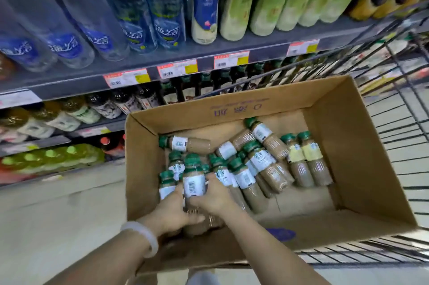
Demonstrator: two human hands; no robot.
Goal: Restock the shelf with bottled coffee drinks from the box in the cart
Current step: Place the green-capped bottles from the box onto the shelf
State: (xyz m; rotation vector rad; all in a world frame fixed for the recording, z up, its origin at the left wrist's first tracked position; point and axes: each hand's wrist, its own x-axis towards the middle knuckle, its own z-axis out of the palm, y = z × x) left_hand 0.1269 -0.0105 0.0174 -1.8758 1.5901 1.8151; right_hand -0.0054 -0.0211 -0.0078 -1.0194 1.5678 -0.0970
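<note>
**Ana:** Head view puts both hands in the lower left corner of the cardboard box [362, 145], which sits in the wire cart [404, 122]. What's the step?

**Ben:** Gathering bottles to carry out. The left hand [171, 210] and the right hand [213, 196] close from either side on one coffee bottle [194, 182], each grip clamped on it, barcode label facing up.

**Ana:** How to do it well?

**Ben:** Hold it low on the body, not by the green cap. Several more bottles [267, 164] lie loose and crossed toward the middle of the frame, so I'd lift straight up to avoid dragging neighbours.

**Ana:** Then where?

**Ben:** Probably the dark shelf row [209, 82] with green-capped bottles, just above the box's far edge. Set them upright, labels outward.
</note>
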